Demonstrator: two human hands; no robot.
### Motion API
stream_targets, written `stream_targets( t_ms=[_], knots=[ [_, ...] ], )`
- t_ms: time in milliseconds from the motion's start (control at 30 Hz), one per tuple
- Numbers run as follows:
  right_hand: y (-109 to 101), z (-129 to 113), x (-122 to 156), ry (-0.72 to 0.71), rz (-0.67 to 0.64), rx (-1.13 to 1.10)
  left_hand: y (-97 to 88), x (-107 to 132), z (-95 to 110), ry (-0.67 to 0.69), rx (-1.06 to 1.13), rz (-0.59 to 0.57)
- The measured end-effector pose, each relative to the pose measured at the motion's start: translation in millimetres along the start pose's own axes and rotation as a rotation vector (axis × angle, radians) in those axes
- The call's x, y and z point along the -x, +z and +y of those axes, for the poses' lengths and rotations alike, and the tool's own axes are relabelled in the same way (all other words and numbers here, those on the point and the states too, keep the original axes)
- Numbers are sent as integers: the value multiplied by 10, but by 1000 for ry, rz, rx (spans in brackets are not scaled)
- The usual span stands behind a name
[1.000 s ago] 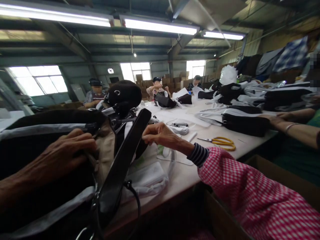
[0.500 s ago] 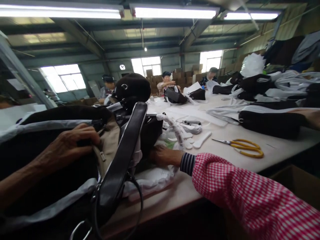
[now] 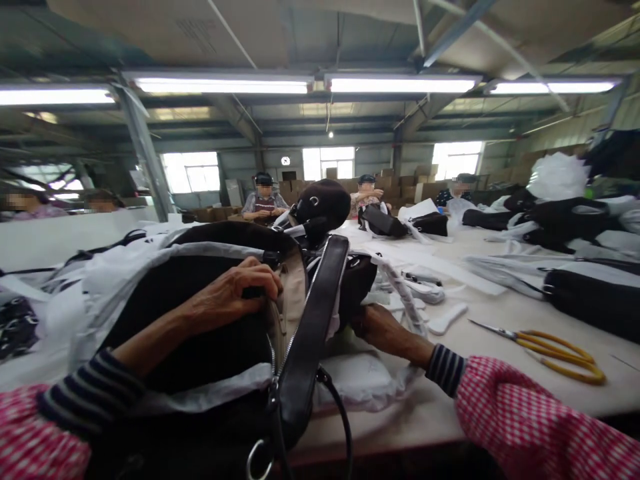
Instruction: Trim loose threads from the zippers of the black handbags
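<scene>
Tan-lined black handbag (image 3: 200, 347), zip open; left hand (image 3: 230, 297) grip tight on its rim, right hand (image 3: 374, 325) grip unclear.

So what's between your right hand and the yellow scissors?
Beside the right hand, a white wrapped strap and a white oblong piece; then bare table up to the scissors. Head view.
</scene>
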State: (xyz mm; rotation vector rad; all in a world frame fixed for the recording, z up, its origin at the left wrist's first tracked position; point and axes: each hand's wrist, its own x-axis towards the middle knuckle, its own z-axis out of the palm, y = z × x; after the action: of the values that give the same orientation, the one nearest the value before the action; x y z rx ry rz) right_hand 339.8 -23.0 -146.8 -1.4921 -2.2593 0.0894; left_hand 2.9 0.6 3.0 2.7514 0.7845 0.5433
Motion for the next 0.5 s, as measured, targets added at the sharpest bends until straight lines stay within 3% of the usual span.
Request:
stream_targets(
  t_ms=[133,233,400,500],
  knots=[
    [-258,-22,100,237,12,-408,26,-4,-29,12,-16,32],
    [-328,-20,143,361,19,-496,34,-11,-61,30,-27,33],
    [-217,-5,180,191,158,-136,39,-4,-81,31,-28,50],
    [-165,-37,207,124,75,-207,35,0,-69,22,-22,50]
  ],
)
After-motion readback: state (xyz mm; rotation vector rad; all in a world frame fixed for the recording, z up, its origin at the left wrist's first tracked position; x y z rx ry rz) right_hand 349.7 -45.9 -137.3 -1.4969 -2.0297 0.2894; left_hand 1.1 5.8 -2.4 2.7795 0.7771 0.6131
